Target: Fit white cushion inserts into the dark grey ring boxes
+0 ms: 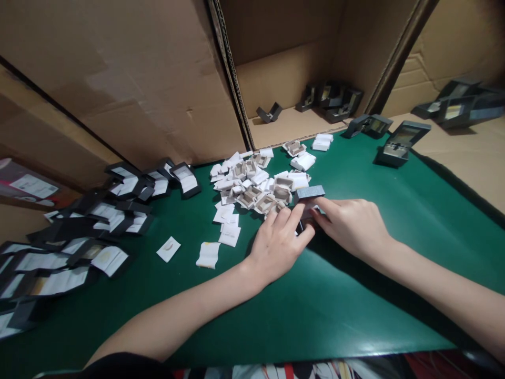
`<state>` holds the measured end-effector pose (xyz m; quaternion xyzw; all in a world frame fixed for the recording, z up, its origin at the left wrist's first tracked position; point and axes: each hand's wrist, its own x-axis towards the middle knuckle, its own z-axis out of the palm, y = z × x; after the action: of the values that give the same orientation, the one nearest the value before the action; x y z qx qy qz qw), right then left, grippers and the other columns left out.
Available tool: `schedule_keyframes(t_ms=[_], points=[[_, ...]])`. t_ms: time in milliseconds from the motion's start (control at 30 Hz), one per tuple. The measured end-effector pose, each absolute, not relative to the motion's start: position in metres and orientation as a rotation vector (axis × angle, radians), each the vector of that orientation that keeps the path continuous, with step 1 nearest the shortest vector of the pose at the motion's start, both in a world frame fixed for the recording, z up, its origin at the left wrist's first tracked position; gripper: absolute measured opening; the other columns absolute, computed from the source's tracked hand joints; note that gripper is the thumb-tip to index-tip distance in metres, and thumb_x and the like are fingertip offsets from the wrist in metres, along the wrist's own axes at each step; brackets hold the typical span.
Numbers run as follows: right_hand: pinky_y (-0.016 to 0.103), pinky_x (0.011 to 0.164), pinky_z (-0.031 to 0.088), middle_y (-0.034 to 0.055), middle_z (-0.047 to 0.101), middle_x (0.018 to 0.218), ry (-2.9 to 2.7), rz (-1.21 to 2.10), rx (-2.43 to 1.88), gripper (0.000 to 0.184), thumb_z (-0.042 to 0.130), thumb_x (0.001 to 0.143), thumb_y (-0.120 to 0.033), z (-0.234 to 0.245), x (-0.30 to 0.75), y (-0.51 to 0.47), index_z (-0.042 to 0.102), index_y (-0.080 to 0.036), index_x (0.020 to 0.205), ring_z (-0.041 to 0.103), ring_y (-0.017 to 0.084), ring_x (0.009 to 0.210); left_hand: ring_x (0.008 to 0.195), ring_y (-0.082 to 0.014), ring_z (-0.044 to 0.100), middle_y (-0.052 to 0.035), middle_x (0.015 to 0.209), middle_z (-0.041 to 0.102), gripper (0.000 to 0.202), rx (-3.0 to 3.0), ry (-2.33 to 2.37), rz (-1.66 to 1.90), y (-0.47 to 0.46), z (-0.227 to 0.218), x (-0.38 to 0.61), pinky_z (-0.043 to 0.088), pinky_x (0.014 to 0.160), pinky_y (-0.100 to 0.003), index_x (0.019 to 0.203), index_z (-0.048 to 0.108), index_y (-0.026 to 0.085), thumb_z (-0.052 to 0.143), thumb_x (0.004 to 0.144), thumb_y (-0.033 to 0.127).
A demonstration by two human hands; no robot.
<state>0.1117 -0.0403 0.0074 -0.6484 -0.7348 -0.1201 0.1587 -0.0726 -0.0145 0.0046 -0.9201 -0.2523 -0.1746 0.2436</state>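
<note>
Over the middle of the green table, both hands meet at a small dark hinged box (310,192), like a jewellery box, with its lid raised. My left hand (278,239) is closed round its near left side. From the right, my right hand (351,223) has its thumb and fingers bent against the box, where a whitish inside part shows. Fingers hide most of the box's lower half, so whether anything is pinched inside it cannot be seen. Just beyond the hands lies a heap of white and grey-brown folded card inserts (256,179).
Several dark boxes with white linings (106,216) crowd the table's left. Open dark boxes stand at the right (400,145) and inside a cardboard carton (272,129) at the back. A white card (169,249) and a crumpled paper piece (208,255) lie left of my hands.
</note>
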Motion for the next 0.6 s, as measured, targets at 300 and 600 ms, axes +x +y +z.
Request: schedule_keyframes(t_ms=[300, 600], points=[[0.026, 0.047, 0.014, 0.0019, 0.069, 0.069, -2.079, -0.251, -1.891, 0.025, 0.046, 0.089, -0.028, 0.0086, 0.1111, -0.0404, 0.069, -0.024, 0.094, 0.047, 0.012, 0.045, 0.083, -0.0122, 0.056, -0.0132, 0.135, 0.048, 0.029, -2.495, -0.757, -0.338, -0.0225, 0.0047, -0.0687, 0.043, 0.067, -0.023, 0.111, 0.052, 0.019, 0.04, 0.084, 0.015], [0.024, 0.048, 0.016, 0.0015, 0.069, 0.069, -2.073, -0.168, -1.905, 0.023, 0.047, 0.089, -0.03, 0.0096, 0.1122, -0.0392, 0.069, -0.024, 0.094, 0.051, 0.013, 0.048, 0.087, -0.0135, 0.058, -0.0153, 0.133, 0.05, 0.024, -2.541, -0.677, -0.385, -0.0144, 0.0027, -0.0702, 0.049, 0.071, -0.023, 0.106, 0.053, 0.016, 0.043, 0.085, 0.023]])
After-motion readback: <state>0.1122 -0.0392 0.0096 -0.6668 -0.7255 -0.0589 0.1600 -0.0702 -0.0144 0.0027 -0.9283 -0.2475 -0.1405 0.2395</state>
